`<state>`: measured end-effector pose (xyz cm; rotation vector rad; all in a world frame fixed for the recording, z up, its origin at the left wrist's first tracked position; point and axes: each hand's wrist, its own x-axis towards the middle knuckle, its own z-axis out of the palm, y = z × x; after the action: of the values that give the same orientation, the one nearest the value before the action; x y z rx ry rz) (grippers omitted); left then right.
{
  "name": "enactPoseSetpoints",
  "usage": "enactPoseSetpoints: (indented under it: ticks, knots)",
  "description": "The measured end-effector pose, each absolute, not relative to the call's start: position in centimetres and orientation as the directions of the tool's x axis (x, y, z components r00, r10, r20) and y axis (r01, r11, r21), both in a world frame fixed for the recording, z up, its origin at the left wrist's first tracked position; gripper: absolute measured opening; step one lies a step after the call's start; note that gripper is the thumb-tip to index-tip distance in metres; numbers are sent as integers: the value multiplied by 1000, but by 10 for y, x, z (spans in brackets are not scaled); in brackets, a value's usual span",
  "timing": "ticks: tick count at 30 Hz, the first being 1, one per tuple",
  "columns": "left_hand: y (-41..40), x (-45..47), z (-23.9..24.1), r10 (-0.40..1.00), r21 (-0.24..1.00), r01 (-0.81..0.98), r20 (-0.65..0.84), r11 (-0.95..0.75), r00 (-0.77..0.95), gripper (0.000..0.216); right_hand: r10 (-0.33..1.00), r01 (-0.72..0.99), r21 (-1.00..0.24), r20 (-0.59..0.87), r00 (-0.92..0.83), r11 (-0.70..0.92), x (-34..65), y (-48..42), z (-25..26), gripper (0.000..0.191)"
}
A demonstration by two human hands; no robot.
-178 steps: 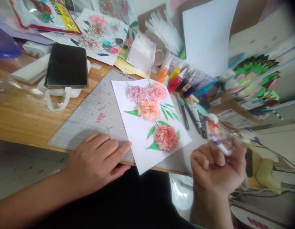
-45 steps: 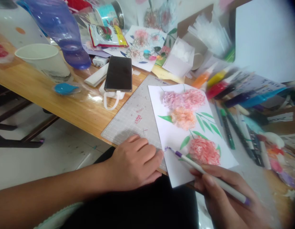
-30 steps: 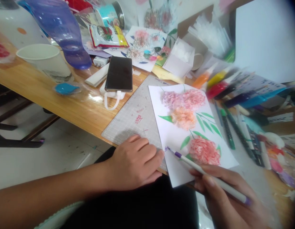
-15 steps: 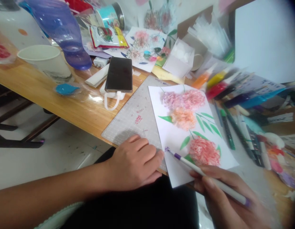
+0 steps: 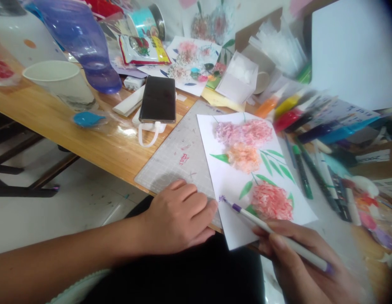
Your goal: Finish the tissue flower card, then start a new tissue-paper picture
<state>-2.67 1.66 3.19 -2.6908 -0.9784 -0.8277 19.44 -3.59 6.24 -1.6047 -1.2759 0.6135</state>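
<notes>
A white sheet of paper (image 5: pixel 214 169) bears fluffy pink, orange and red flowers with painted green leaves. My right hand (image 5: pixel 293 253) is closed round a slim white pen with purple ends (image 5: pixel 255 220), its tip by small purple marks (image 5: pixel 221 197) near the sheet's left edge. My left hand (image 5: pixel 179 215) rests closed, fingers curled, over the front edge of the grey cutting mat (image 5: pixel 170 164). Its foremost finger lies against or very near the paper's left edge. Whether anything is under its curled fingers is hidden.
A black phone (image 5: pixel 158 99) with a white cable lies left of the mat, near a paper cup (image 5: pixel 59 84) and a purple bottle (image 5: pixel 88 46). Paint bottles (image 5: pixel 289 120) and pens (image 5: pixel 303 173) crowd the right. Another flower picture (image 5: pixel 179 80) lies at the back.
Hardly anything differs. Both hands, the pen and the paper keep their places, and the view has shifted only very slightly.
</notes>
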Motion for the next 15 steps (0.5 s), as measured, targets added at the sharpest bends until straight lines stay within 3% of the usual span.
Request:
enactPoseSetpoints:
  ticks: [4, 11, 15]
  knots:
    - [17, -27, 31, 545, 41, 632, 551, -774, 632, 29, 923, 487, -873, 216, 317, 37, 199, -37, 60, 12]
    - [17, -27, 30, 547, 51, 628, 550, -777, 632, 30, 907, 357, -934, 158, 390, 9, 193, -38, 59, 11]
    - [17, -30, 30, 506, 50, 581, 554, -812, 661, 31, 900, 362, -929, 221, 376, 76, 200, -37, 60, 7]
